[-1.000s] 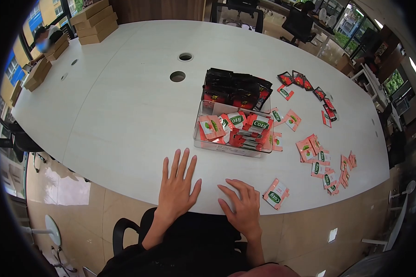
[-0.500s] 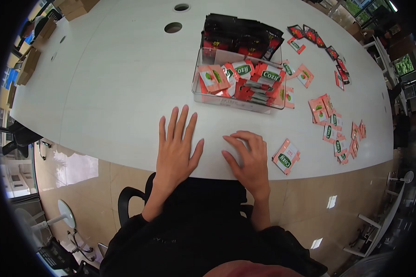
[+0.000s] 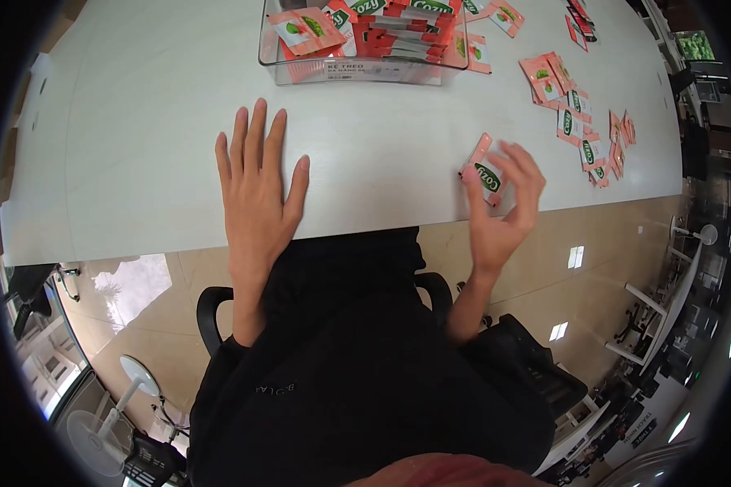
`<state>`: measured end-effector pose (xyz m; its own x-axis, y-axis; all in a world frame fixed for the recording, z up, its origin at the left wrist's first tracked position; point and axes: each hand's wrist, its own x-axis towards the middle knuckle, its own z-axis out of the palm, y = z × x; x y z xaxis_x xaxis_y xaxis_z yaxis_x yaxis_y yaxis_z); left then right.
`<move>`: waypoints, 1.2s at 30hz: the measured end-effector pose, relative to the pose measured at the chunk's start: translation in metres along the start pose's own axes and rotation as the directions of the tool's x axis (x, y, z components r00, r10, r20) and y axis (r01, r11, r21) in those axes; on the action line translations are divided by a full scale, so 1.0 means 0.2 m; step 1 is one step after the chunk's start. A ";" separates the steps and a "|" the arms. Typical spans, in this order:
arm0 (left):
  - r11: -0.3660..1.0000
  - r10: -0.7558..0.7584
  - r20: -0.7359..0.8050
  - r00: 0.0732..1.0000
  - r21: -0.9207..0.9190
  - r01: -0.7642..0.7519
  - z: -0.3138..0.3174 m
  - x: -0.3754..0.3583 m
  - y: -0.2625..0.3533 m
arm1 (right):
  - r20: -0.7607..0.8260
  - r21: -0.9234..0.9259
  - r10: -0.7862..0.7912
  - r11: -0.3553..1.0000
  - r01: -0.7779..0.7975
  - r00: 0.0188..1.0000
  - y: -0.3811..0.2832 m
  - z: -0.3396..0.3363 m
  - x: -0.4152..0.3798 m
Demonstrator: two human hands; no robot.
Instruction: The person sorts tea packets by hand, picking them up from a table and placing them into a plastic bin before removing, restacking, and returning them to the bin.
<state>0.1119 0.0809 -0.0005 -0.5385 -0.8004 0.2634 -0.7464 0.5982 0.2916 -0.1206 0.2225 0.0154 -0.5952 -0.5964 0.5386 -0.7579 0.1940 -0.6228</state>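
Note:
My left hand lies flat on the white table, fingers stretched forward and thumb out, holding nothing. Over at the right, my right hand is at a pink and white Cozy tea sachet near the table's front edge. Its thumb and curved fingers are apart, with the thumb overlapping the sachet's lower left part and the fingertips over its right side. The sachet lies tilted, green oval label showing. In front of both hands stands a clear plastic bin filled with similar sachets.
Loose pink sachets are spread in an overlapping trail at the right. More lie beside the bin, and dark red and black packets are at the far right. A chair armrest stands below the table edge.
My right hand has moved right, from beside my left hand to the lone sachet, and its fingers have parted. The view has tilted down, so the bin sits higher in the picture.

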 end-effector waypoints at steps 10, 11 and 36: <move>1.000 0.015 -0.011 1.000 0.002 -0.015 0.01 -0.01 0.00 | 0.194 0.002 0.301 0.952 -0.308 0.933 0.18 -0.06 0.02; 1.000 0.015 -0.017 1.000 0.002 -0.015 0.01 -0.01 0.00 | 0.195 0.064 0.287 0.951 -0.304 0.938 0.18 -0.05 0.03; 0.487 -0.280 0.102 0.955 -0.842 0.233 -0.01 -0.03 -0.01 | 0.444 0.530 0.243 0.704 -0.472 0.862 -0.19 0.28 -0.06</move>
<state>0.1171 0.0853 -0.0002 -0.3453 -0.9354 0.0758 -0.1593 0.1380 0.9775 -0.0703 0.1776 0.0003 -0.5785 -0.8134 0.0611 -0.1116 0.0048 -0.9937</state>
